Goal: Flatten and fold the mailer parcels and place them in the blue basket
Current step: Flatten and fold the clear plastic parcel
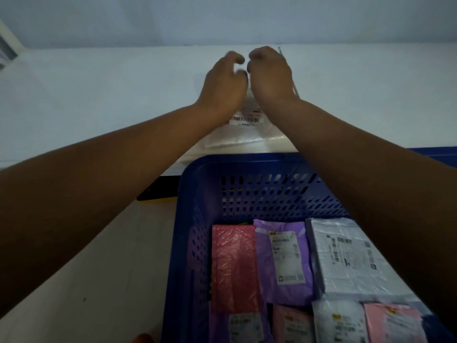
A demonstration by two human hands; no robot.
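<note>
A pale wall (222, 18) backs a white bench (99, 95) in dim light. At 12 o'clock a white mailer (247, 137) lies flat on the bench, just beyond the blue basket (222, 164), which fills 5 o'clock. The left hand (226, 80) and right hand (269, 73) meet at the mailer's far edge, fingers curled and apparently pinching it, though blur softens this. For a neat fold, I would draw that edge straight towards 6 o'clock, align the corners, then press out the air. The shipping label (246, 118) shows a barcode; its text is unreadable. So are the labels on the folded mailers (282, 256) in the basket.
</note>
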